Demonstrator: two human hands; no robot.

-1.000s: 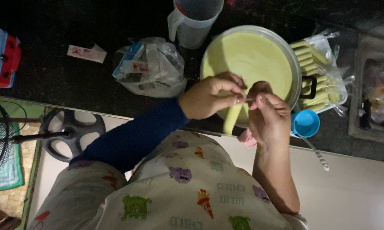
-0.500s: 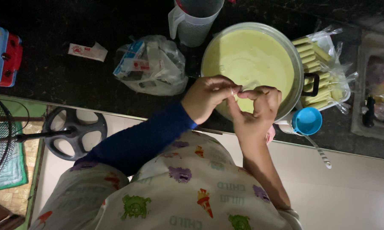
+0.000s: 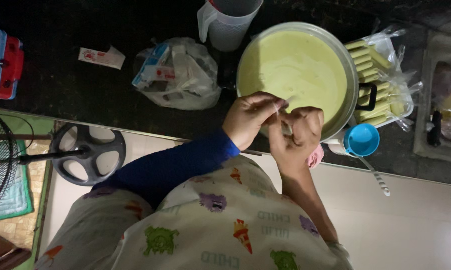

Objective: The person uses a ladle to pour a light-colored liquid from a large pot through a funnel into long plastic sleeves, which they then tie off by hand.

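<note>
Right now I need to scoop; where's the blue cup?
In the head view, the blue cup sits on the dark counter, right of the pot, below the filled bags.

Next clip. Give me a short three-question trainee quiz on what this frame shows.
1. True or false: the pot is filled with a pale green liquid.
2. What lies to the right of the pot? A) a tray of filled green tubes B) a frying pan C) a stack of plates
3. Where do the left hand and right hand meet?

Key
1. True.
2. A: the tray of tubes sits beside the pot's handle, above the blue funnel.
3. Over the pot's near rim, fingertips pinched together on something small; what it is cannot be told.
</note>
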